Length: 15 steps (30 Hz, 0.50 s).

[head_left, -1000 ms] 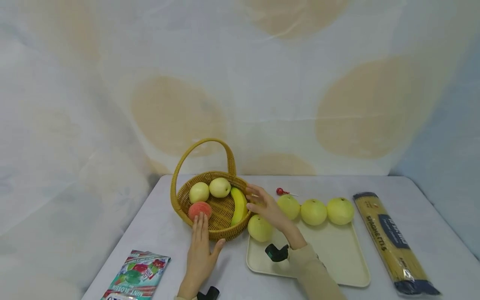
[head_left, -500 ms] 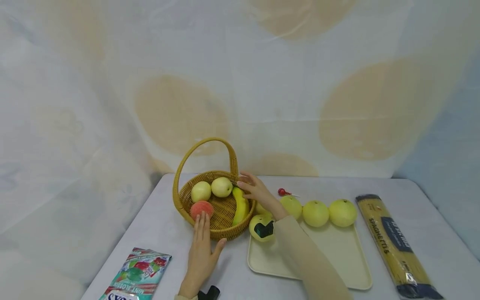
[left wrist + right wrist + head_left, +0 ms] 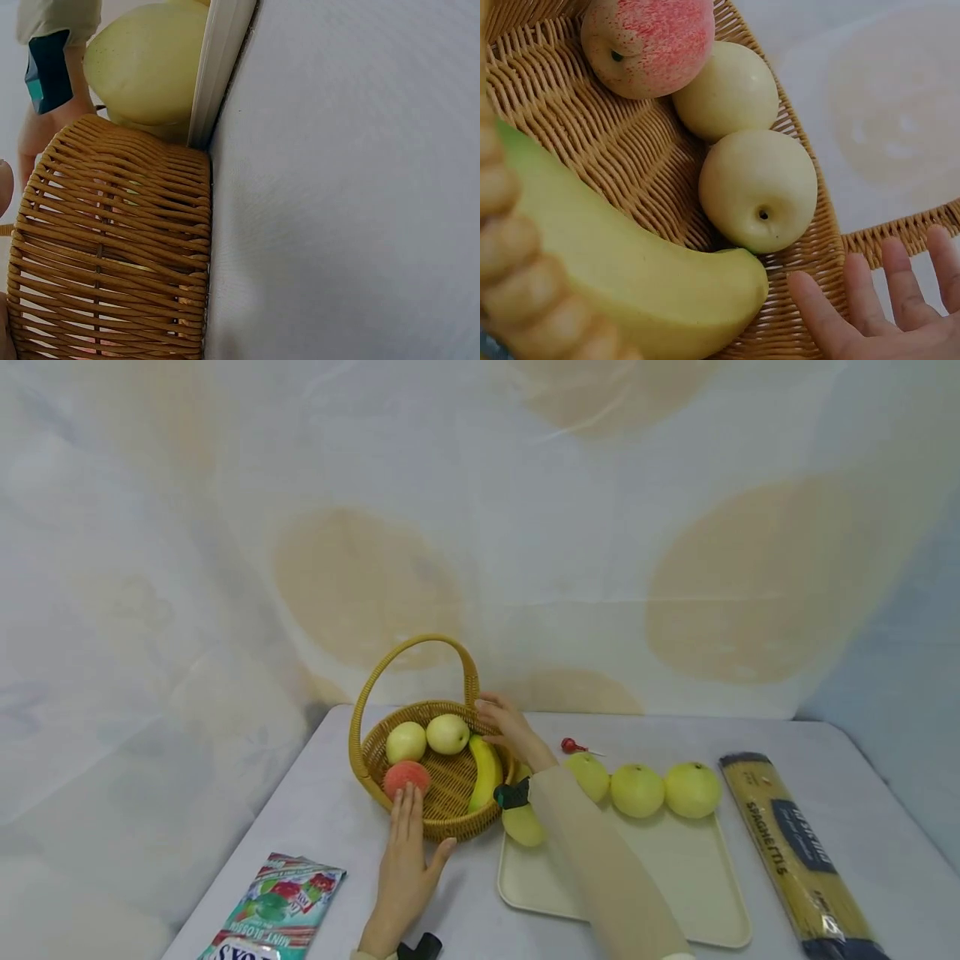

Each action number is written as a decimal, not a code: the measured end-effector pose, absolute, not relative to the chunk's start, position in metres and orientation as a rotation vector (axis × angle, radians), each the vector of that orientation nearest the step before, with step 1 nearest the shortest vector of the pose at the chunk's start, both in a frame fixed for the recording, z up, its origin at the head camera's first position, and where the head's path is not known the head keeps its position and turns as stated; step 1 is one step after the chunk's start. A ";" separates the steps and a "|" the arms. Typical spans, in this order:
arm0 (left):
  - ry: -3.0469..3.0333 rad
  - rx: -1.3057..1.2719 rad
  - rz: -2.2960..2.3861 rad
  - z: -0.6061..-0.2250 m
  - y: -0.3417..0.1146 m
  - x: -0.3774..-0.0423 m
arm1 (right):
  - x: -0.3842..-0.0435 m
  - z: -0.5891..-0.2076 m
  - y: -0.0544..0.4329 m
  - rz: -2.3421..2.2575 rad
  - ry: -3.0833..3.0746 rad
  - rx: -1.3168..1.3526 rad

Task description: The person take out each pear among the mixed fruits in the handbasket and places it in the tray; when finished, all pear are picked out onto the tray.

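Note:
A wicker basket (image 3: 461,828) with an arched handle stands left of centre in the head view. Inside lie a peach (image 3: 407,774), two pale yellow fruits (image 3: 447,734) and a banana (image 3: 487,774). My left hand (image 3: 407,872) is stretched flat at the near rim, its fingertips in front of the peach; whether they touch it I cannot tell. Beside the far right rim, near the handle's base, is my right hand (image 3: 510,727). Its fingers (image 3: 866,292) are spread and relaxed in the right wrist view, with nothing held.
A cream tray (image 3: 675,893) to the basket's right bears several large yellow-green fruits (image 3: 637,791). A red lollipop (image 3: 570,746) lies behind it. A spaghetti packet (image 3: 795,852) is far right; a candy bag (image 3: 273,902) is front left.
My right hand has moved back and left along the basket's right rim toward the handle's base. The left hand stays at the near rim; the fruits in the basket keep their places.

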<state>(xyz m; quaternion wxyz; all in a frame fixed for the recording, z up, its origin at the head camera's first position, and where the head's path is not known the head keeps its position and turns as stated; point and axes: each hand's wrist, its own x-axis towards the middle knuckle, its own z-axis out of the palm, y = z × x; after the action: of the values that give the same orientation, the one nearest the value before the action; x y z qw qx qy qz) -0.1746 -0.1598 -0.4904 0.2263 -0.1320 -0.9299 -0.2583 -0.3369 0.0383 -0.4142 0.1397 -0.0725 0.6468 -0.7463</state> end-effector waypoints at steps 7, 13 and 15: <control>-2.541 -0.388 -0.699 -0.491 -0.156 -0.173 | -0.340 -0.411 0.030 -2.200 1.903 -0.122; -2.555 -0.382 -0.693 -0.489 -0.155 -0.169 | -0.341 -0.416 0.016 -2.191 2.004 -0.144; -2.559 -0.382 -0.699 -0.488 -0.154 -0.166 | -0.341 -0.418 0.013 -2.209 2.019 -0.136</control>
<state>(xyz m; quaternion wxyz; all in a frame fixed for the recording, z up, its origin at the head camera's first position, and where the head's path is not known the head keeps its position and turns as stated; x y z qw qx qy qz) -0.1664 -0.1542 -0.4880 0.2285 -0.1389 -0.9296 -0.2538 -0.3412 0.0127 -0.4184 0.0728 -0.0451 0.6722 -0.7354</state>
